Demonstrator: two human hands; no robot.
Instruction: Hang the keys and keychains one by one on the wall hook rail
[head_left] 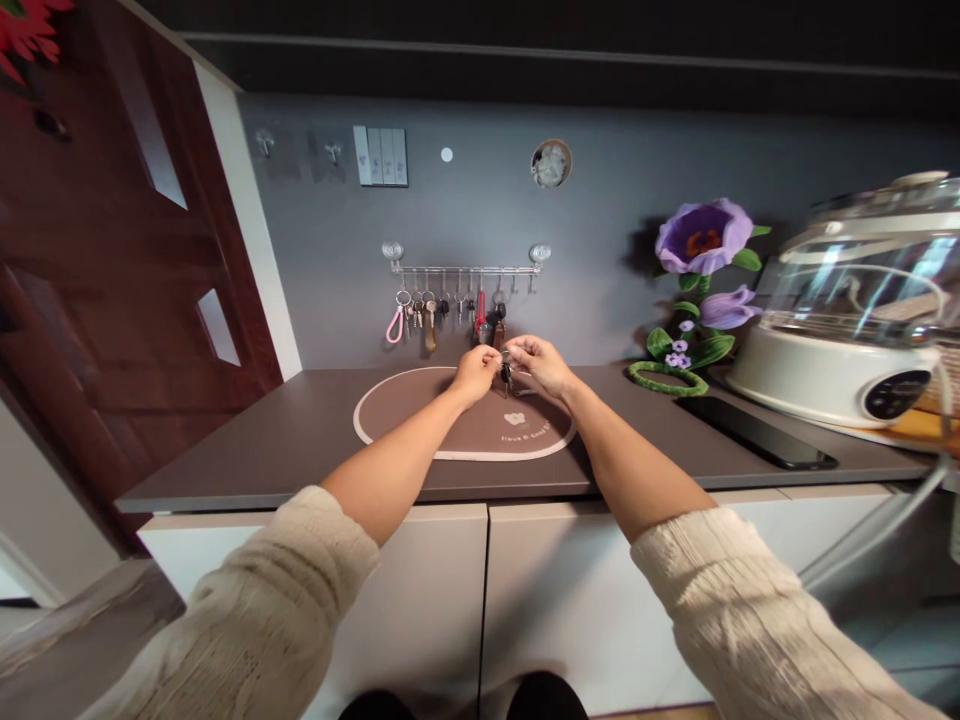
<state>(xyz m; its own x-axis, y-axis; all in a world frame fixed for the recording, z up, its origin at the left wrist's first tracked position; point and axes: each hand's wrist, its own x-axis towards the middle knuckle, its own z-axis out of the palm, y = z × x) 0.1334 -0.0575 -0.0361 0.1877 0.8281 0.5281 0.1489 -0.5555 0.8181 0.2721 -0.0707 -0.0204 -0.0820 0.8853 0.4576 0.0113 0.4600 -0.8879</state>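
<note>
The two hands of the person meet over the mat [405, 415], close in front of the wall [315, 215]. The left hand [475, 374] and the right hand [541, 366] are very near each other, and a small bunch of keys [506, 376] hangs between them. In both hands the fingers are bent and pinched together at the tips, with almost no opening, and they have hold of the ring at the top of this bunch. The keys hang down from the ring above the mat; they look dark, but their exact shape is too small to tell.

Behind the hands, a clear rack [469, 270] is fixed on the wall with a round cup at each end. Other keys hang from its hooks. At the left side there is a pink strap [394, 325], and more to the right a red holder [481, 315].

The mat is brown with a pale border, and it lies flat on the dark desk [247, 440]. To the right of the mat, a black phone [757, 433] lies on the desk. Behind the phone stands a purple flower [705, 237] with a green ring at its base, and beside it a white machine [810, 375] with a clear upper part. Both forearms come out of rolled cream sleeves [262, 610].
</note>
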